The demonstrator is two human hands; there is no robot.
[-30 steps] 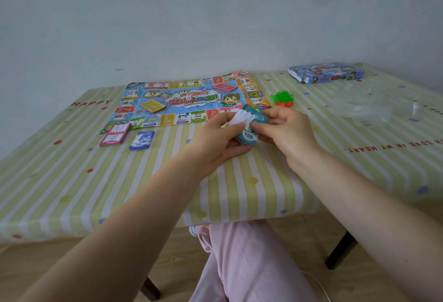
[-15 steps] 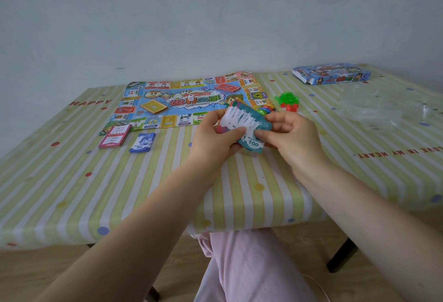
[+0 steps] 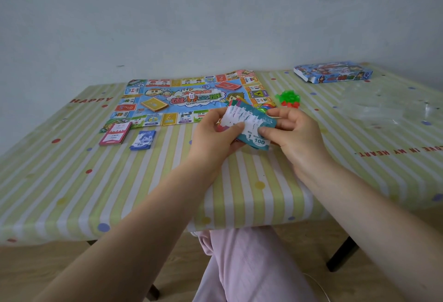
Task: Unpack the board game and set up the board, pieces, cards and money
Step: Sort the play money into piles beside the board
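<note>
Holding the fanned play money (image 3: 249, 124) just above the table edge (image 3: 239, 201), the left hand (image 3: 215, 134) and right hand (image 3: 290, 134) pinched it together, probably sorting denominations beside the laid-out board (image 3: 187, 100).

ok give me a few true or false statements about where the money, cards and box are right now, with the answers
1. Both hands hold the fanned stack of teal notes. True: the left hand and right hand both grip it.
2. The pink stack lies on top of the board. False: it lies on the tablecloth, just off the board's near left corner.
3. The blue stack lies to the right of the pink stack. True.
4. The game box sits at the far left of the table. False: it sits at the far right.
5. A die rests on the board. True.
</note>
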